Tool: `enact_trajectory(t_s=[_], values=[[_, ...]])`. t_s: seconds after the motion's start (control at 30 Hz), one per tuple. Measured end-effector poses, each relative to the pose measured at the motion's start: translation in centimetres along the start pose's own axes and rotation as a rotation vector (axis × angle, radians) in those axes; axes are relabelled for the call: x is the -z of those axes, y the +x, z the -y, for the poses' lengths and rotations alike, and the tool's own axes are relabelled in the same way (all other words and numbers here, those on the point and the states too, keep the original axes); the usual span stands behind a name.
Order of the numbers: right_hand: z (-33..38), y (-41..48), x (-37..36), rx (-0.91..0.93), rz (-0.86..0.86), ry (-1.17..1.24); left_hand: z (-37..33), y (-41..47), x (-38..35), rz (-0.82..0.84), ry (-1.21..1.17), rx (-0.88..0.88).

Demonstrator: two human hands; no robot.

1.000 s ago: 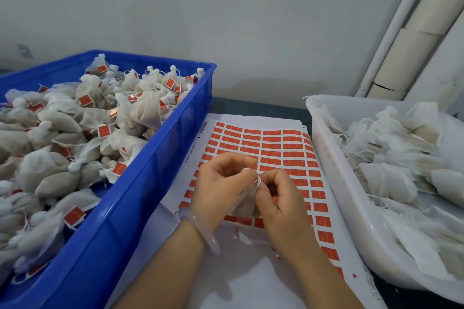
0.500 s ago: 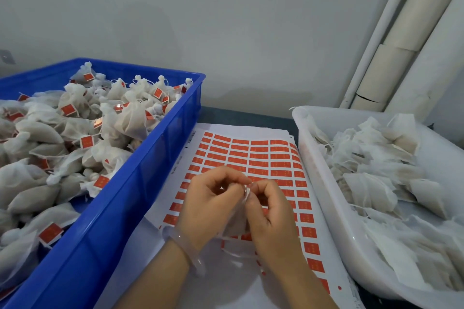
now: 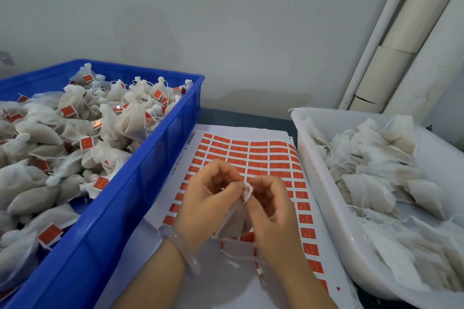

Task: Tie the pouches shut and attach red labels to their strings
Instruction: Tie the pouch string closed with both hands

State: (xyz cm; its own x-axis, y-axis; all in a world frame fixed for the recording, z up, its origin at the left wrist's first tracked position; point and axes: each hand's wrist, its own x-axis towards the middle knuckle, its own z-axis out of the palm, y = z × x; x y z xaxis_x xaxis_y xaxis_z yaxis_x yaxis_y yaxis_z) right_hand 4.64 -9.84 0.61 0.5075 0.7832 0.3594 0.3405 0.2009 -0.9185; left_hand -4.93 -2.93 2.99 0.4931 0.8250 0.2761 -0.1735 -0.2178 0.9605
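— White mesh pouch (image 3: 236,223): where is it, and has anything shifted in the last second?

— Same place. It is held above the near half of the white sheet of small red rectangular labels (image 3: 251,155), which lies on the dark tabletop (image 3: 246,115) between the blue plastic crate (image 3: 160,148) at its left edge and the white plastic tub (image 3: 316,183) at its right. The change is small. The fingertips have closed in on the mouth, which now stands up as a tight crumpled tuft, where a second ago it looked looser.

— And the grip?

— Both the left hand (image 3: 211,198) and the right hand (image 3: 271,211) have their fingers curled in, thumb and forefinger tips pinching that gathered neck from either side. The pouch's body hangs below, between the palms. A thin white string (image 3: 226,240) trails loose onto the sheet beneath.

— So, tied?

— I'd judge the cinching nearly done, but the fingers hide any knot, so I cannot tell. No red label shows on this string, so sticking one on is still to do.
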Motion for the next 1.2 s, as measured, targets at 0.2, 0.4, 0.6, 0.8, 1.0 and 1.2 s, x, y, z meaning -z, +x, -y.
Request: enact_trajectory(t_s=[0.2, 0.4, 0.6, 0.8, 1.0, 1.2], values=[[0.5, 0.2, 0.3, 0.043, -0.043, 0.041, 0.0, -0.1, 0.1, 0.033, -0.060, 0.044], [0.4, 0.8, 0.7, -0.110, -0.129, 0.135, 0.1, -0.2, -0.1, 0.079, 0.021, 0.037], [0.1, 0.9, 0.4, -0.248, -0.138, 0.142, 0.2, -0.4, 0.1, 0.101, 0.029, 0.009], [0.0, 1.0, 0.1, -0.293, -0.142, 0.179, -0.2, -0.7, 0.1, 0.110, 0.046, 0.062], [-0.1, 0.9, 0.1, -0.321, -0.125, 0.272, -0.3, -0.4, 0.1, 0.022, 0.023, 0.072], [-0.3, 0.9, 0.4, -0.359, -0.063, 0.288, 0.1, -0.3, 0.2, -0.029, 0.037, 0.058]])
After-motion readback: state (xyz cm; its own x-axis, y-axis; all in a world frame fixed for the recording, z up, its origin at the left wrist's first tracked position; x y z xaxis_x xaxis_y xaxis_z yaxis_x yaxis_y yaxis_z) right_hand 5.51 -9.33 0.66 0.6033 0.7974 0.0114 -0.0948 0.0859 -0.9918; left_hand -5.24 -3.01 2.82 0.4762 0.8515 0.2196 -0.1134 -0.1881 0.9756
